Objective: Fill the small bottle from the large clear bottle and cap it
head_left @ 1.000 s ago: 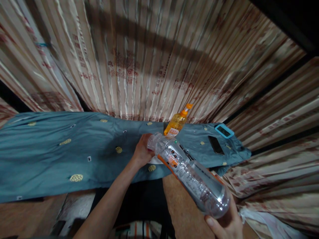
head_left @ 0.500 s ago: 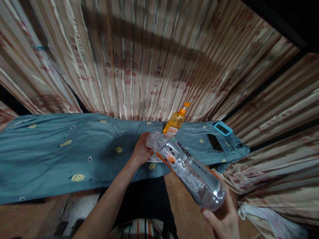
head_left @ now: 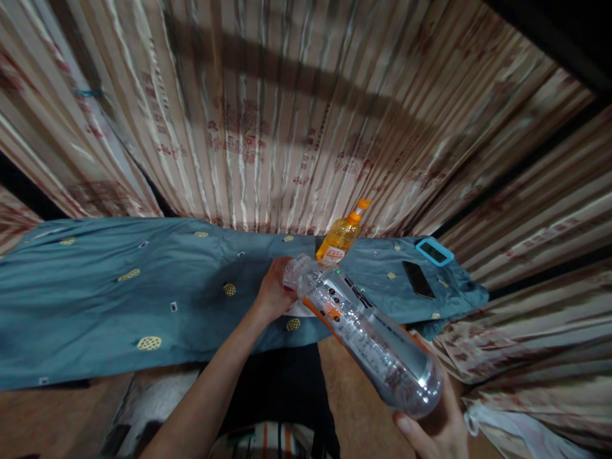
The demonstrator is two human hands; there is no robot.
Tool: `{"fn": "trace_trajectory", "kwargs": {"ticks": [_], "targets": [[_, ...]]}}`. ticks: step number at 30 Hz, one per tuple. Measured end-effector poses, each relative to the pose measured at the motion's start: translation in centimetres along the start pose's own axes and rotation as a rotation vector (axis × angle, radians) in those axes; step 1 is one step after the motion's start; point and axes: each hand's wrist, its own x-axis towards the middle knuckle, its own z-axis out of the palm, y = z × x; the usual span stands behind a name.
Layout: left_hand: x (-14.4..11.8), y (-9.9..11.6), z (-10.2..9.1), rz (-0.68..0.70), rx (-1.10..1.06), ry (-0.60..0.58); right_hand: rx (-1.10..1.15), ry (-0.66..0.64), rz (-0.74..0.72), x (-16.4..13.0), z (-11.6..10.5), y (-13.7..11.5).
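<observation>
A large clear plastic bottle (head_left: 370, 338) with a grey, black and orange label is held tilted in front of me. Its narrower top points to the upper left and its rounded base to the lower right. My left hand (head_left: 276, 290) is closed at the top end, its fingertips partly hidden behind the bottle. Around the base curls my right hand (head_left: 437, 424), thumb underneath and the other fingers mostly hidden behind. Below the bottle's top, a bit of something white (head_left: 297, 310) shows by my left hand; I cannot tell what it is.
Behind the bottle, on the blue-green pineapple-print cloth (head_left: 186, 319), stands an orange pump bottle (head_left: 340, 237). A dark phone (head_left: 418, 279) and a blue-framed digital clock (head_left: 434, 251) lie to the right. Striped curtains (head_left: 268, 127) enclose the back and right. A white plastic bag (head_left: 514, 424) sits lower right.
The whole view has shifted slightly, so most things appear a little further right. Both hands keep their places on the clear bottle, which stays tilted the same way.
</observation>
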Motion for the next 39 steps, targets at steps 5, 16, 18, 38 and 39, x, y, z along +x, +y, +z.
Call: {"fn": "trace_trajectory", "kwargs": {"ticks": [5,16,18,38,39], "targets": [[-0.2,0.3,-0.3,-0.013,-0.016,-0.006,-0.068,-0.054,-0.058,0.2,-0.7,0.8],[-0.2,0.4,-0.3,-0.03,-0.034,-0.012,-0.125,-0.046,-0.102,0.4,-1.3,0.8],[-0.2,0.6,-0.4,-0.033,-0.036,-0.013,-0.133,-0.038,-0.106,0.4,-1.2,0.7],[0.0,0.9,-0.5,-0.044,-0.031,-0.01,-0.071,-0.038,-0.033,0.1,-0.7,-0.8],[0.0,0.9,-0.5,-0.039,-0.024,-0.012,-0.071,-0.042,-0.032,0.1,-0.6,-0.8]]}}
